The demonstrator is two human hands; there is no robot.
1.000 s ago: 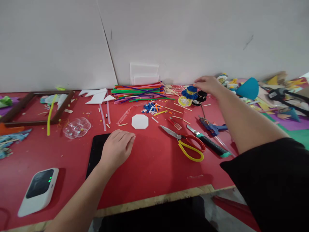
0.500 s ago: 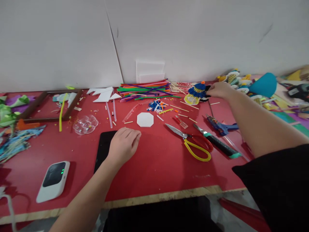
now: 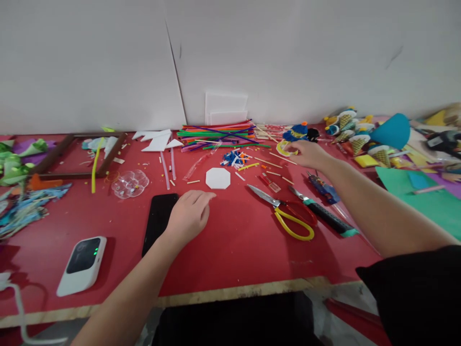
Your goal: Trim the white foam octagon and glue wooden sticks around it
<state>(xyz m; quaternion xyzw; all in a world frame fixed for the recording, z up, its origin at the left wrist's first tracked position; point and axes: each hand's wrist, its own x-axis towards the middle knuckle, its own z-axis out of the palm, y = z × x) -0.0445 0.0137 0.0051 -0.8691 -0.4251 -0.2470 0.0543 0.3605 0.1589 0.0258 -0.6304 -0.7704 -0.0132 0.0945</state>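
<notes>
My right hand (image 3: pixel 310 154) reaches to the back of the table, its fingers closed on the edge of a yellow round piece (image 3: pixel 284 148). Just behind are a blue fuzzy piece with an orange tip (image 3: pixel 297 130) and a black fuzzy piece (image 3: pixel 313 135). My left hand (image 3: pixel 190 215) hovers or rests beside a black phone (image 3: pixel 158 218), fingers curled together around nothing that shows. A white octagonal piece (image 3: pixel 218 178) lies flat beyond it. Between my hands lie scissors (image 3: pixel 277 211) with one yellow and one red handle, and a black-handled cutting tool (image 3: pixel 326 215).
A blue glue gun (image 3: pixel 324 187) lies partly behind my right forearm. Colourful pipe cleaners (image 3: pixel 216 135) are heaped by the wall. To the left are a brown frame (image 3: pixel 68 176), a clear flower-shaped tray (image 3: pixel 130 183) and a white device (image 3: pixel 82 265); to the right, a teal cone (image 3: pixel 392 131).
My right hand has moved left and nearer, from the black fuzzy piece to the yellow round piece. The black piece now lies uncovered on the table. My left hand has barely moved.
</notes>
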